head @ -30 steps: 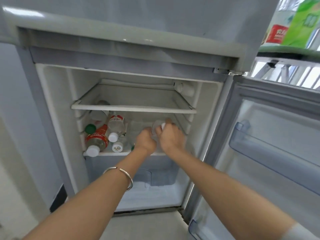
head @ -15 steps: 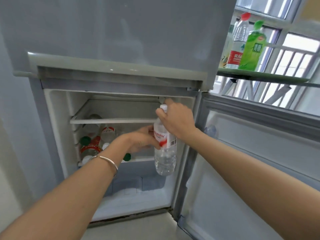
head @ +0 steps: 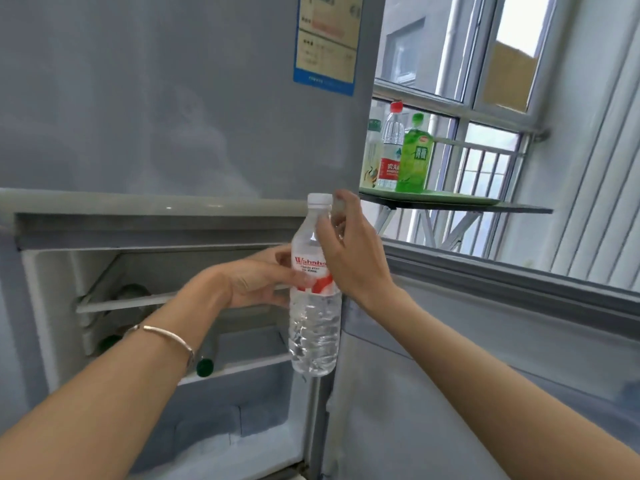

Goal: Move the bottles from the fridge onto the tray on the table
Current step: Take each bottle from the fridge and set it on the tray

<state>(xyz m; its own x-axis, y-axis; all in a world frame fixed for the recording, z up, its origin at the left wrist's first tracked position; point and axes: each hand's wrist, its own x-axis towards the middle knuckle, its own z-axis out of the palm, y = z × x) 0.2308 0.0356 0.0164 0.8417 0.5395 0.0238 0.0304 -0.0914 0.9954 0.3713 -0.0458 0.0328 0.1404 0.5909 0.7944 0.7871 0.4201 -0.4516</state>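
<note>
Water bottle: you hold a clear water bottle [head: 313, 306] upright in front of the open fridge [head: 166, 306], at the edge between the fridge compartment and its open door [head: 485, 358]. It has a white cap and a red-and-white label.
Your left hand: your left hand [head: 258, 280] is wrapped around the bottle at the label, fingers curled on its front and thumb above, so it is grasping the bottle. A thin silver bracelet [head: 166, 336] sits on that wrist.
Your right hand: your right hand [head: 349, 251] lies against the bottle's neck and shoulder from the right, with the fingertips [head: 341, 197] up beside the cap. The fingers look loosely spread; you cannot tell from this view whether they grip the bottle or only rest on it.
Fridge interior: a white shelf [head: 138, 301] crosses the compartment behind your left forearm. Below it, a dark green bottle cap [head: 204, 367] pokes out just past your wrist; other bottles there are mostly hidden and blurred.
Tray: a green tray [head: 450, 200] lies on the surface [head: 526, 209] by the window, up and to the right of the bottle in your hands, well apart from it.
On the tray: three bottles stand upright close together: a green bottle [head: 414, 157], a clear bottle with a red cap [head: 391, 147], and a pale bottle [head: 372, 154] partly hidden by the fridge edge.
</note>
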